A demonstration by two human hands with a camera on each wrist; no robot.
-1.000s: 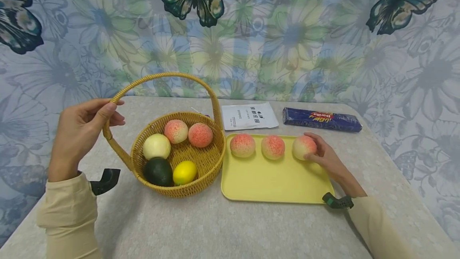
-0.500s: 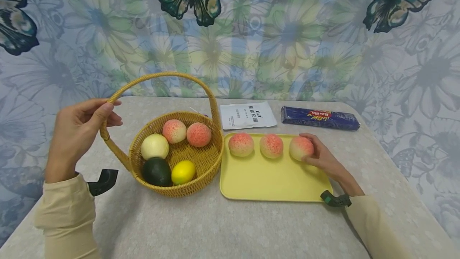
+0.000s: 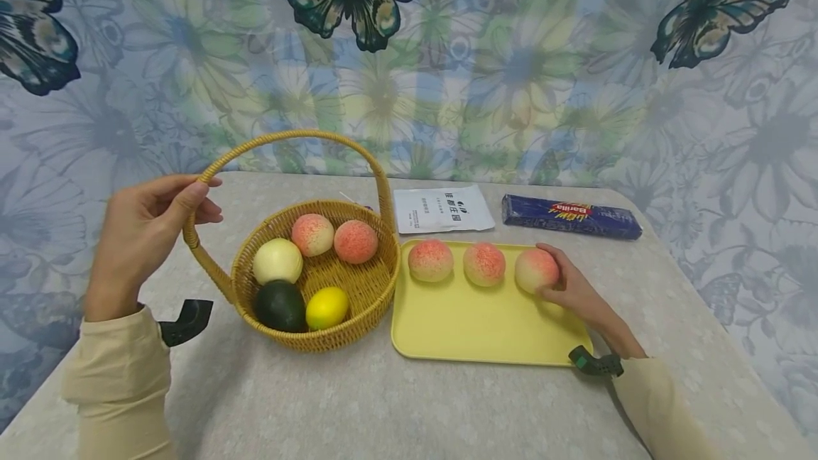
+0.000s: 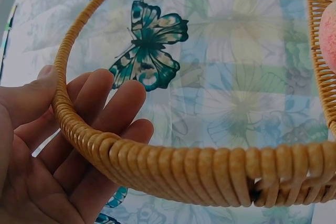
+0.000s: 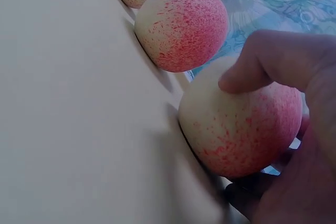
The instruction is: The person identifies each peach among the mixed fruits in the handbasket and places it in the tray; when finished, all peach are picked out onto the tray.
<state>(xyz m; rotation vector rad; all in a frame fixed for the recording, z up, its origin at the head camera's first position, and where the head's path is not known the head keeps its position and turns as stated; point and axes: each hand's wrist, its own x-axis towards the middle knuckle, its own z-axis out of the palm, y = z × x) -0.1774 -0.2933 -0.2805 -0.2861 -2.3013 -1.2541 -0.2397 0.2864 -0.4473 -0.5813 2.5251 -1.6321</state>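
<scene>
My left hand (image 3: 143,236) pinches the left side of the wicker basket's handle (image 4: 173,169) between thumb and fingers. In the basket (image 3: 345,336) lie two peaches, a pale yellow round fruit (image 3: 277,261), a dark green avocado-like fruit (image 3: 280,306) and a lemon (image 3: 328,307). My right hand (image 3: 578,293) grips the rightmost peach (image 5: 241,124), thumb on its near side and fingers around the far side. That peach rests at the back right of the yellow tray (image 3: 486,332). Left of it, in a row, sit a middle peach (image 3: 484,264) and a left peach (image 3: 431,260).
Behind the tray lies a white printed packet (image 3: 443,209). A blue Barilla pasta package (image 3: 571,216) is to its right, near the table's back edge. The basket stands right against the tray's left side. A patterned butterfly cloth (image 3: 409,62) hangs behind the table.
The peach under my right hand has shifted slightly left, closer to the middle peach. My left hand keeps its hold on the basket handle.
</scene>
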